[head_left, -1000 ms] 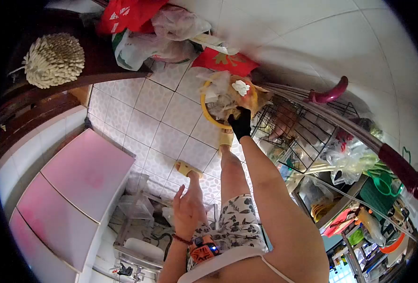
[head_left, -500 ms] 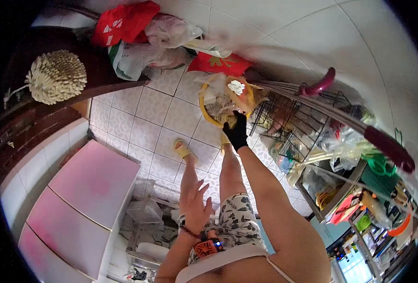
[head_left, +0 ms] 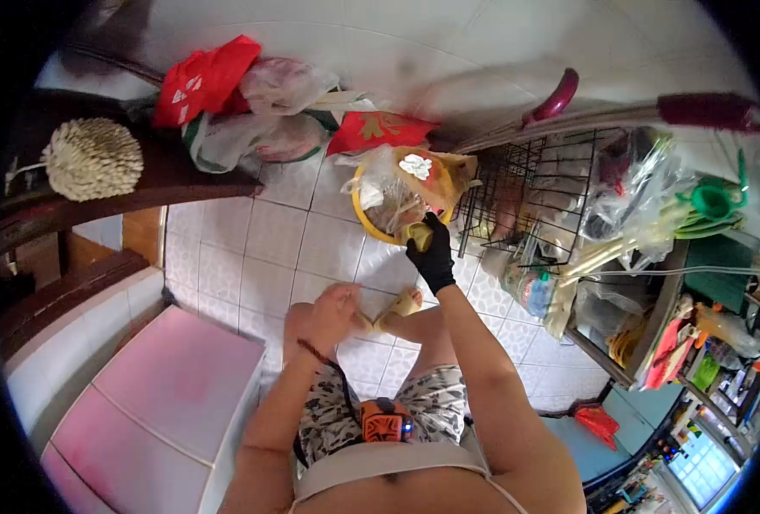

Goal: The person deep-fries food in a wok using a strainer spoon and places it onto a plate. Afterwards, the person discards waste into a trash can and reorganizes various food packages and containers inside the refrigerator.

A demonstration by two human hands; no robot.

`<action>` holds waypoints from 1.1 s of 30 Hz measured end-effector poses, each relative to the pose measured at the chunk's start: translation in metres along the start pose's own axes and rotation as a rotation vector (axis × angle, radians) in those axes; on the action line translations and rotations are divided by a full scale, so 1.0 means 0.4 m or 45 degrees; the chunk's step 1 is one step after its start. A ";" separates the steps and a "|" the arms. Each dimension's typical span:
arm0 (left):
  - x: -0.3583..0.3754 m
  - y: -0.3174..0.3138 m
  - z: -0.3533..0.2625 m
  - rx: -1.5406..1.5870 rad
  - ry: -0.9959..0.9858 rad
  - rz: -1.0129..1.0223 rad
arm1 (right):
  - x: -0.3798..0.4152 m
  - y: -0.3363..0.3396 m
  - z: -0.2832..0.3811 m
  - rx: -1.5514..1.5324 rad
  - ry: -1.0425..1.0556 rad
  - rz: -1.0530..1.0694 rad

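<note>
My right hand (head_left: 432, 257), in a black glove, is at the near rim of a yellow-rimmed bin (head_left: 365, 224). Its fingers close on a small rounded yellowish-green piece (head_left: 416, 235), whose exact kind I cannot make out. Inside the bin are clear plastic (head_left: 388, 184), a brown wrapper (head_left: 438, 182) and a crumpled white tissue (head_left: 415, 166). My bare left hand (head_left: 337, 310) hovers over my leg, fingers loosely bent and somewhat blurred, with nothing visible in it.
A black wire rack (head_left: 560, 171) stands right of the bin, beside vegetables and plastic bags (head_left: 637, 184). Purple-handled poles (head_left: 706, 111) lean across it. Red bags (head_left: 204, 81) lie behind, left. A pink cabinet (head_left: 174, 368) is at lower left, a mop head (head_left: 94, 159) above it.
My left hand has moved up and its spread fingers have drawn in. My right hand stays at the bin's rim with the yellowish piece. The view has shifted, and my feet appear closer together.
</note>
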State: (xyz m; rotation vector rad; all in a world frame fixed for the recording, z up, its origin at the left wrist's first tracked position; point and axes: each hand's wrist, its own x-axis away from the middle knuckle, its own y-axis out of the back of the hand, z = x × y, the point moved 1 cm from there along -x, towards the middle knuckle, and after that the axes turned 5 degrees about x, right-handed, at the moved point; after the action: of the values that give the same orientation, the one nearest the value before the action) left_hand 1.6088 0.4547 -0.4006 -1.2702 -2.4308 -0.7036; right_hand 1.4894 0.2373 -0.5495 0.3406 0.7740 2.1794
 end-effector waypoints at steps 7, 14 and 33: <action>-0.389 -0.163 0.397 0.118 0.036 -0.306 | -0.093 -0.082 -0.039 0.084 0.317 0.087; -0.478 -0.207 0.449 0.603 -0.115 -0.234 | -0.165 -0.207 -0.155 -0.129 0.474 0.413; -0.467 -0.124 0.196 0.635 -0.081 0.174 | -0.139 0.015 -0.206 0.135 0.035 -0.455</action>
State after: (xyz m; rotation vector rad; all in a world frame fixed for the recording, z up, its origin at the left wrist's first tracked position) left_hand 1.6688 0.3475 -0.5692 -1.2406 -2.3295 -0.0099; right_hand 1.4837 0.1577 -0.6094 0.2069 0.8942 1.8162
